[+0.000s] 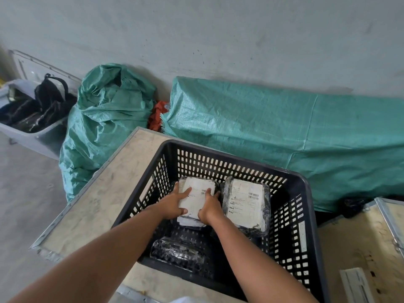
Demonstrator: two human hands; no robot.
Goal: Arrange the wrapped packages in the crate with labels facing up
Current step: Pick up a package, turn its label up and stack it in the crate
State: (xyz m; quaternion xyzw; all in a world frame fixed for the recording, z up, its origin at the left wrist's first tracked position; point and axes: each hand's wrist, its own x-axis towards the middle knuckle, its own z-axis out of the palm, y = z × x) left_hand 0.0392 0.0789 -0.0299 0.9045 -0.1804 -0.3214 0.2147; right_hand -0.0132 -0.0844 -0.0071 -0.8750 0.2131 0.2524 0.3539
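A black perforated plastic crate (290, 215) stands on a wooden case. Inside at the far left lies a wrapped package (197, 191) with its white label up. My left hand (175, 203) grips its left side and my right hand (208, 207) its right side. Another label shows just beneath it. To its right a second wrapped package (246, 201) lies with the label and barcode facing up. At the crate's near left corner a dark wrapped package (177, 252) shows no label.
The wooden case (102, 193) under the crate has metal edging. Another wooden case (358, 248) sits at the right. Green woven sacks (105, 119) and a green cover (284, 132) lie along the wall. A grey bin (37, 136) with dark bags stands at the far left.
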